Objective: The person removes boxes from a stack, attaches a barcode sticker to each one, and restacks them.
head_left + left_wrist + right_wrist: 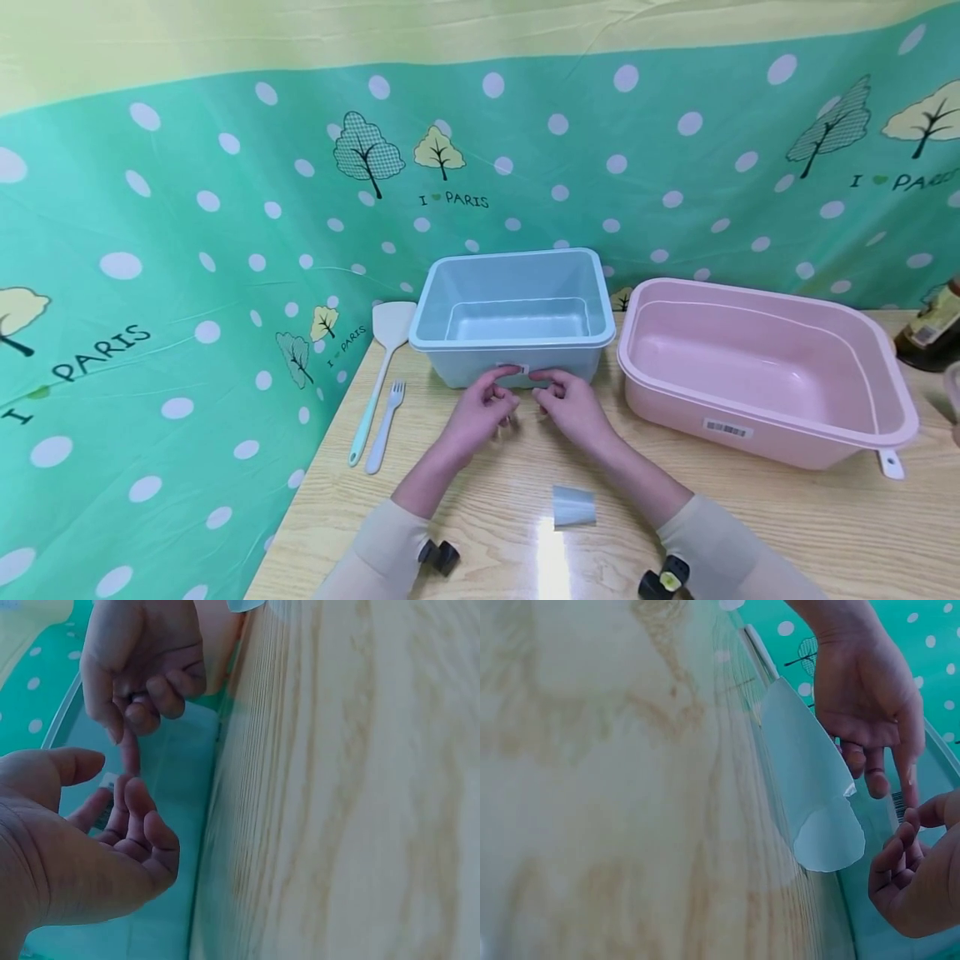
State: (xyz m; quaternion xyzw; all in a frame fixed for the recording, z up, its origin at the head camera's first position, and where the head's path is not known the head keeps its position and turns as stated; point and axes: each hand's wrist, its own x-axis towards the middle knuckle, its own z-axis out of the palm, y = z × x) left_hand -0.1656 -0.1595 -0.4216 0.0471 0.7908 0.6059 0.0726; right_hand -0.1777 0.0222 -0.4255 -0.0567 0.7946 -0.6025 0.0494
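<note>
Both hands are at the front wall of a light blue plastic bin (517, 363), over its small barcode label (522, 369). My left hand (487, 406) reaches in from the left, index finger extended across the label, the other fingers loosely bent. From the right, my right hand (573, 407) points its index finger at the label's other end. The fingertips come close together in the left wrist view, where part of the label (105, 804) shows behind them. In the right wrist view, the barcode (898, 808) appears between the hands.
A curved greyish translucent piece (574, 507) lies on the wooden table (495, 533) between the forearms. Left of the bin lie a white spatula (392, 325) and a fork (386, 425). A pink basin (757, 417) stands right, with a dark bottle (930, 333) beyond.
</note>
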